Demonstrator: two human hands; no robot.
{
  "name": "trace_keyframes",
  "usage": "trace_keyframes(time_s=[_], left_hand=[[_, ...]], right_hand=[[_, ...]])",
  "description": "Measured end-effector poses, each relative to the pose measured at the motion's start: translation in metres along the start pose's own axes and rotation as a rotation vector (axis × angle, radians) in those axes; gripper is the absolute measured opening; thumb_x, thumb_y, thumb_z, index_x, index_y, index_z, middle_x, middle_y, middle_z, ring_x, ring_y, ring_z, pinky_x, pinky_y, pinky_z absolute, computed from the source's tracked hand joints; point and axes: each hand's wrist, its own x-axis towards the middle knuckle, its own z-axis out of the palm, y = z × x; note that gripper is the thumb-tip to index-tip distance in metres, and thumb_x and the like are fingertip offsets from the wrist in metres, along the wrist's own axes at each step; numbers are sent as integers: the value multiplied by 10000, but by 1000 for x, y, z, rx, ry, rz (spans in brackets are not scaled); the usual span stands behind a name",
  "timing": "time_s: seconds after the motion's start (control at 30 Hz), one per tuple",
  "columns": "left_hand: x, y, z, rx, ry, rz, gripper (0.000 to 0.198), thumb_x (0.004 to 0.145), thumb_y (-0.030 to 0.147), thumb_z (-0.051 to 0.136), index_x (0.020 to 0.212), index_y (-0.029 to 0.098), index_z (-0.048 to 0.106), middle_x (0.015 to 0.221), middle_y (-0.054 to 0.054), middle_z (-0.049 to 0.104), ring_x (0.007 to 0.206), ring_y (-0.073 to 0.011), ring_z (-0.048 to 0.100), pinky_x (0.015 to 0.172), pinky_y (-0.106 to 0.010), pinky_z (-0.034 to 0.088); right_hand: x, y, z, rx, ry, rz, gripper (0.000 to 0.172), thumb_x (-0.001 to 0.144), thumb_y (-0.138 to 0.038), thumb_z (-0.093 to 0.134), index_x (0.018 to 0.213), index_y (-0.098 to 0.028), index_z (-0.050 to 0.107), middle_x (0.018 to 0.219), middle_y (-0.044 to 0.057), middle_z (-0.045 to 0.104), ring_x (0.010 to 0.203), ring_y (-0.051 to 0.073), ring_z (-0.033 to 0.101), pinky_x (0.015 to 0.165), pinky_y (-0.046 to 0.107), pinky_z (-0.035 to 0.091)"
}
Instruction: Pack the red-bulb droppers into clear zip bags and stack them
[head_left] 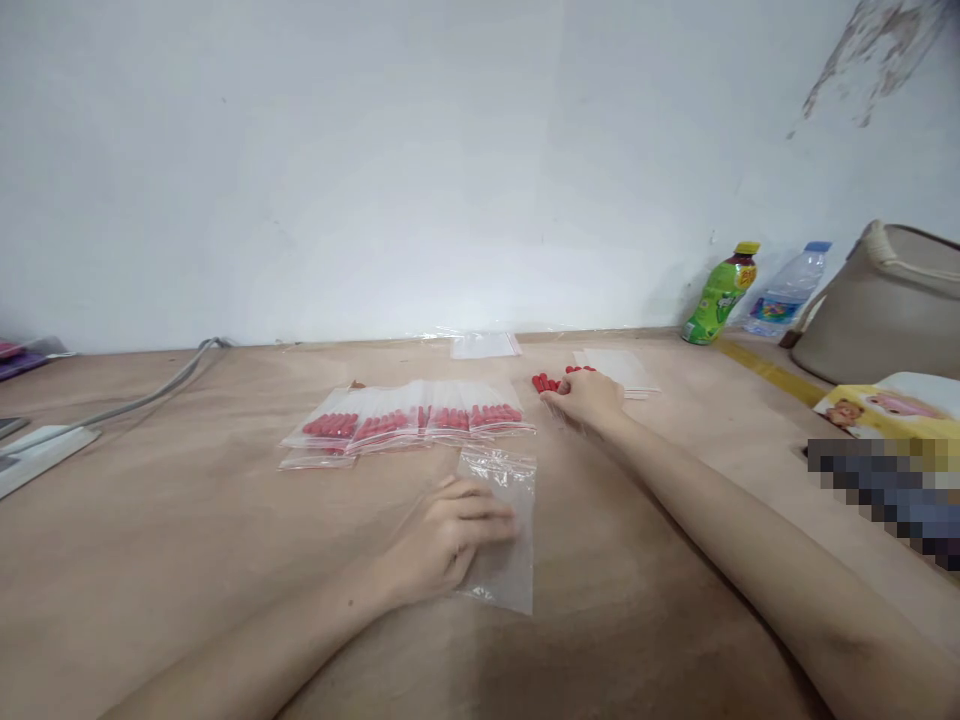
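Observation:
My left hand (457, 530) lies over a clear zip bag (514, 575) on the table, its fingers stretched across the plastic and slightly blurred. No contents show in the visible part of this bag. Farther off, my right hand (589, 400) is curled at a small group of loose red capsule-shaped pieces (545, 383). Its fingertips are partly hidden, so what they grip cannot be made out. Beyond the left hand, several zip bags holding red pieces (386, 425) overlap in a row. A stack of white-looking bags (622, 370) lies just behind the right hand.
Another flat bag (485, 346) lies by the wall. At the back right are a green bottle (720, 300), a clear bottle (787, 295) and a beige bin-like container (885, 310). A yellow printed package (892, 420) sits at right. A grey cable (150, 398) runs along the left.

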Motion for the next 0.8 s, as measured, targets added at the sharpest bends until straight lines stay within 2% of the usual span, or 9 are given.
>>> trace_keyframes(time_s=[0.07, 0.17, 0.23, 0.33, 0.4, 0.53, 0.63, 0.73, 0.8], left_hand=[[-2, 6, 8, 64, 80, -200, 371, 897, 297, 405, 1237, 196, 512, 1263, -79, 528, 1156, -254, 478, 960, -449, 388], [-4, 11, 12, 123, 16, -345, 573, 866, 441, 453, 1332, 114, 387, 1363, -172, 388, 1241, -325, 380, 976, -505, 366], [-4, 10, 8, 100, -68, -257, 547, 871, 410, 456, 1332, 124, 386, 1379, -157, 368, 1268, -314, 344, 1005, -492, 343], [-3, 2, -3, -7, -175, -25, 442, 875, 217, 420, 1316, 202, 413, 1387, -64, 378, 1284, -235, 338, 1054, -433, 305], [-2, -3, -8, -72, -199, 47, 452, 845, 110, 377, 1275, 218, 467, 1350, -33, 437, 1276, -200, 356, 1061, -405, 307], [-2, -3, -6, -87, -126, -2, 384, 863, 95, 329, 1132, 206, 580, 1259, -37, 538, 1212, -188, 446, 1024, -387, 362], [-4, 6, 1, -49, -69, -58, 314, 904, 204, 375, 1183, 207, 521, 1254, -55, 537, 1193, -205, 461, 1009, -399, 374], [-5, 11, 4, -34, -85, -49, 437, 869, 314, 482, 1286, 205, 410, 1305, -81, 479, 1240, -249, 396, 1016, -426, 355], [-4, 10, 0, -55, -124, -17, 478, 854, 307, 503, 1310, 226, 387, 1338, -72, 443, 1251, -243, 381, 1033, -422, 333]], right_hand=[[2, -6, 1, -30, -32, 24, 346, 696, -529, 521, 629, -208, 630, 710, 70, 629, 767, 236, 589, 633, 313, 386], [4, -13, 2, -34, -36, 45, 276, 704, -465, 530, 663, -208, 621, 722, 79, 621, 830, 246, 583, 690, 333, 397], [4, -15, 2, -23, -36, 46, 242, 712, -424, 524, 656, -207, 614, 717, 82, 617, 867, 250, 575, 724, 341, 397], [2, -17, 2, 7, -34, 50, 255, 723, -418, 505, 628, -204, 603, 706, 86, 613, 889, 252, 570, 744, 345, 396], [1, -16, 0, 32, -24, 61, 280, 730, -428, 489, 601, -201, 591, 686, 83, 608, 865, 244, 574, 727, 332, 397], [-2, -10, -8, 176, -49, 33, 314, 735, -424, 482, 531, -192, 536, 603, 45, 573, 700, 194, 570, 614, 279, 385], [-15, -2, -12, 476, -78, -92, 299, 726, -443, 515, 584, -181, 534, 571, 4, 539, 596, 140, 525, 549, 246, 367], [-40, 5, -9, 876, -184, -148, 338, 690, -491, 567, 795, -172, 528, 581, -34, 513, 477, 90, 457, 459, 223, 352], [-59, 9, -5, 1085, -254, -132, 479, 664, -470, 613, 1011, -189, 439, 583, -73, 492, 409, 69, 415, 401, 208, 345]])
